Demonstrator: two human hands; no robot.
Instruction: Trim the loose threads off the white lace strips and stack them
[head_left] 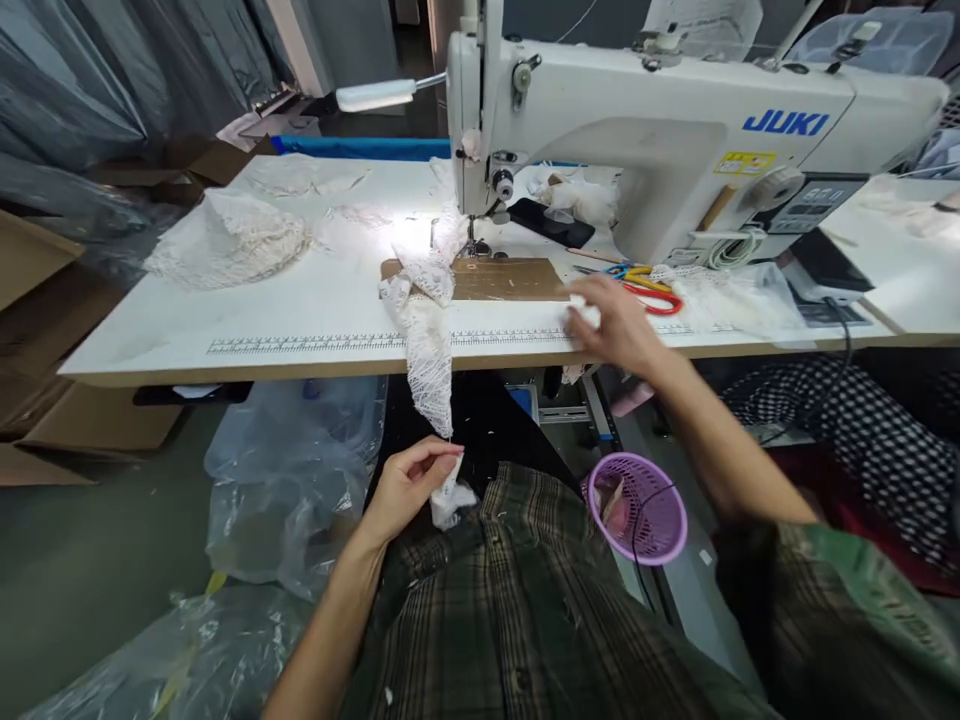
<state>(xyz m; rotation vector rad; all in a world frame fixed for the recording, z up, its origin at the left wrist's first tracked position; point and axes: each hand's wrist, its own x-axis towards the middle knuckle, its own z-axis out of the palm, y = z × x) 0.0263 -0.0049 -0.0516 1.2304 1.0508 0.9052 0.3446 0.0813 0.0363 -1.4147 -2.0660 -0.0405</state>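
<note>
My left hand (pixel 411 485) is below the table edge, thumb and finger pinched on the end of a small white fabric piece (pixel 448 503) that hangs over my lap. Just above it, a white lace strip (pixel 429 355) droops over the table edge from beside the needle of the white sewing machine (pixel 600 110); a thin thread seems to run between strip and fingers. My right hand (pixel 616 325), a little blurred, hovers over the table front with thumb and fingers apart. Right beside it lie red-handled scissors (pixel 656 300) and a blue-and-yellow-handled tool (pixel 630 271).
A lace heap (pixel 229 240) lies on the table's left side. A black phone-like object (pixel 551 222) rests behind the needle, and pale fabric (pixel 739 300) lies at right. Below are a purple basket (pixel 671 510), clear plastic bags (pixel 277 510) and cardboard boxes (pixel 105 415).
</note>
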